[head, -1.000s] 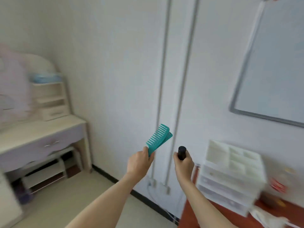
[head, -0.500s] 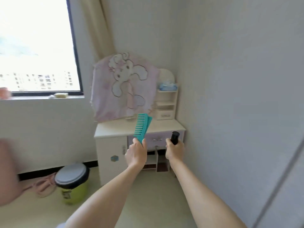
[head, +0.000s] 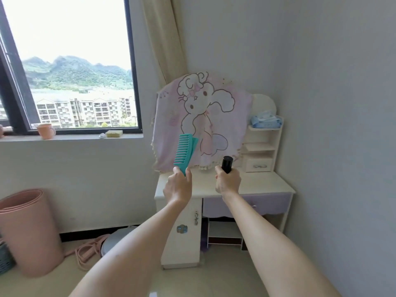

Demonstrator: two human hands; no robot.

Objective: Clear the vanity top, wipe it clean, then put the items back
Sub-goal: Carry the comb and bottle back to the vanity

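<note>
A white desk (head: 267,185) with a lilac drawer front stands in the corner of the room, beyond and below both hands. Its pale top shows bare to the right of the right hand and in the gap between the two hands. Behind the hands, a pink cloth (head: 225,116) printed with a cartoon rabbit hangs over the upright back of the desk, and its fringed lower edge reaches the desk top just past the fingers. Right of the right hand and farther back, a small white shelf unit (head: 262,146) stands on the desk against the wall, with a blue pack of wipes (head: 265,121) on its top tier.

Down and to the left of the left hand, a rolled pink mat (head: 27,232) stands on the floor under the window. Up and left of the left hand, an orange cup (head: 45,131) sits on the window sill.

The left hand (head: 177,187) is curled round the handle of a teal comb (head: 185,153), which points up and slightly right with its wide teeth facing left, in front of the cloth. The right hand (head: 227,182) is closed round a black bottle (head: 226,164), held upright so that only its dark top shows above the fist. The two hands are level, near each other but apart, both raised above the front edge of the desk.
</note>
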